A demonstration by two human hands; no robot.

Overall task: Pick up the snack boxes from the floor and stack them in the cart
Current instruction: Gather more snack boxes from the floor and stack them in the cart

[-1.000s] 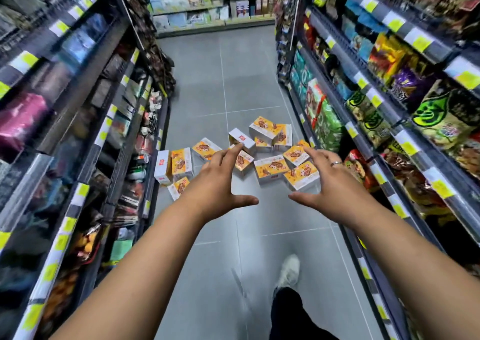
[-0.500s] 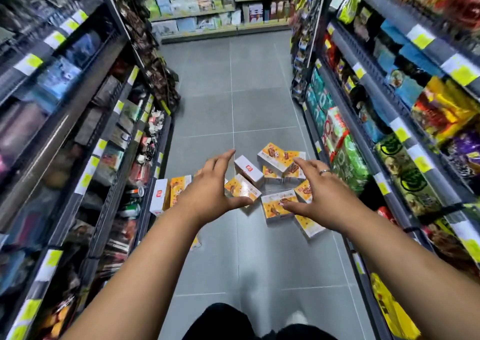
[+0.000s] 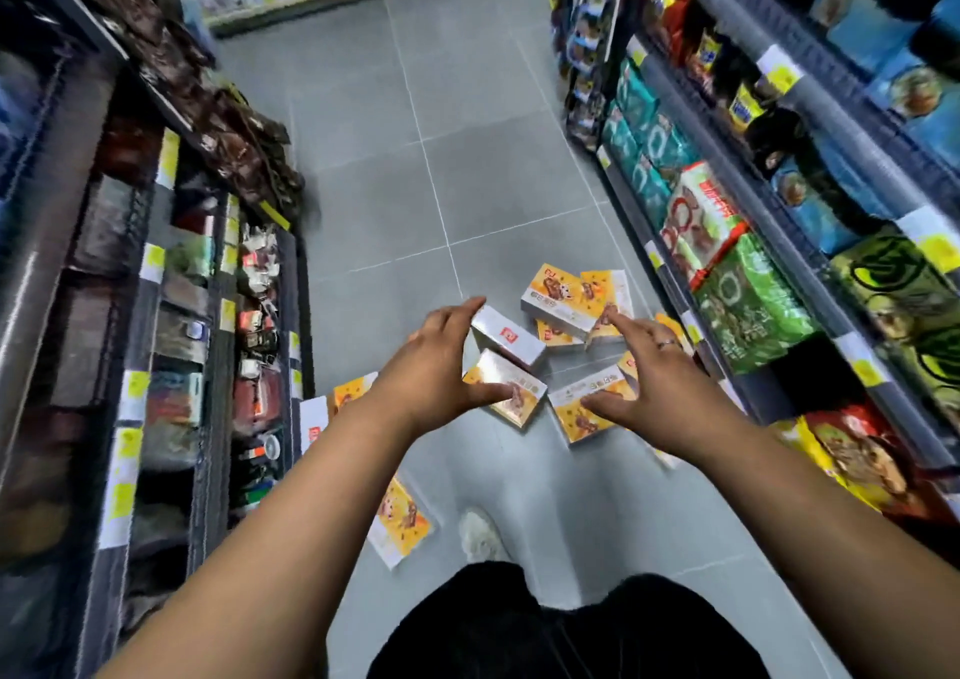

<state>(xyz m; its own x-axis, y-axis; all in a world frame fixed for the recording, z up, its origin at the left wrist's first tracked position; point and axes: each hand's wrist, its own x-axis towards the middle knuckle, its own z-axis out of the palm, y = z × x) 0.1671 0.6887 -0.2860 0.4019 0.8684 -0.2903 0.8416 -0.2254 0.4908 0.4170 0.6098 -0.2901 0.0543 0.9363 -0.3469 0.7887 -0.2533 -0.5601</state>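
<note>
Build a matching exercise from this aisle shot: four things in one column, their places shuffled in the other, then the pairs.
Things
1. ring
2. green bags
3. white shoe
4. white box with red logo

Places
A. floor, at the fingertips of the left hand
B. right-side shelving
C. floor, just ahead of the dark trousers
D. a finger of the right hand

Pairs: 1-D, 2-B, 3-C, 4-A
</note>
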